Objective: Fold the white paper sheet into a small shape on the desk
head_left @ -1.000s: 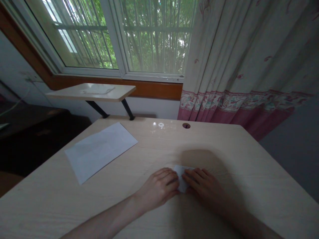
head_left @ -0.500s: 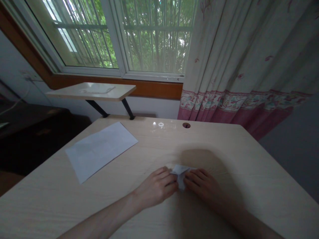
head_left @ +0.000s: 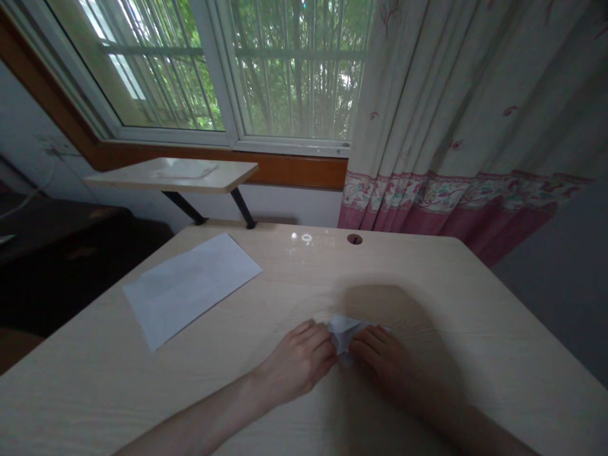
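A small folded white paper (head_left: 342, 327) lies on the pale wooden desk (head_left: 285, 291), between my two hands. My left hand (head_left: 304, 358) has its fingers curled on the paper's left side. From the right, my right hand (head_left: 384, 358) grips the other side with bent fingers. The thumbs and parts of the paper are hidden under the hands. To the left lies a large flat white sheet (head_left: 192, 288), touched by neither hand.
A small raised shelf (head_left: 228, 178) on black legs stands at the desk's back left. A round cable hole (head_left: 354, 239) is near the back edge. Behind are a barred window and a curtain (head_left: 427, 190).
The folded paper's top part has shifted and opened slightly between the hands. The fingers of my right hand have bent a little more. The large sheet lies as before.
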Demonstrator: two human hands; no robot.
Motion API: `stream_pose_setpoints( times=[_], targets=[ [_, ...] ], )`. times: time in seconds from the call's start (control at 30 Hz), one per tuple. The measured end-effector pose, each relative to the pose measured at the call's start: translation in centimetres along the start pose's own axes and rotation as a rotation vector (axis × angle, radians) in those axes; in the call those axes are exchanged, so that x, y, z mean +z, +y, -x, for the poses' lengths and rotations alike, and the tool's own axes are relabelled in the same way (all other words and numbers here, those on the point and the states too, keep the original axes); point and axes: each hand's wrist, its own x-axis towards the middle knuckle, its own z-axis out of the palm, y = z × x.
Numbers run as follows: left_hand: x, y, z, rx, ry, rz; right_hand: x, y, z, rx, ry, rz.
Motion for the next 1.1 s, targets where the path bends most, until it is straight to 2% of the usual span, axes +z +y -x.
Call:
stream_pose_setpoints(
  times=[0.2,0.37,0.47,0.57,0.7,0.83,1.1],
  targets=[
    [-0.2,0.7,-0.2,-0.199,-0.065,0.105,0.1,-0.6,-0.1,0.192,-0.059,-0.145],
    [0.3,1.0,0.0,-0.209,-0.052,0.111,0.5,-1.0,0.3,0.275,-0.057,-0.216],
    [0.5,1.3,0.2,-0.232,-0.020,0.154,0.6,-1.3,0.5,0.298,-0.058,-0.195],
    [0.7,1.7,0.3,-0.313,-0.004,0.220,0.6,-1.4,0.4,0.304,-0.077,-0.134],
    [0.7,2.1,0.3,-0.408,-0.044,0.246,0.8,-1.1,0.2,0.266,-0.096,-0.074],
    [0.6,2.4,0.2,-0.418,-0.072,0.209,1.1,-0.8,0.4,0.236,-0.116,-0.064],
    [0.9,2.2,-0.1,-0.499,-0.101,0.147,1.1,-0.9,0.4,0.348,-0.079,-0.175]
  ],
)
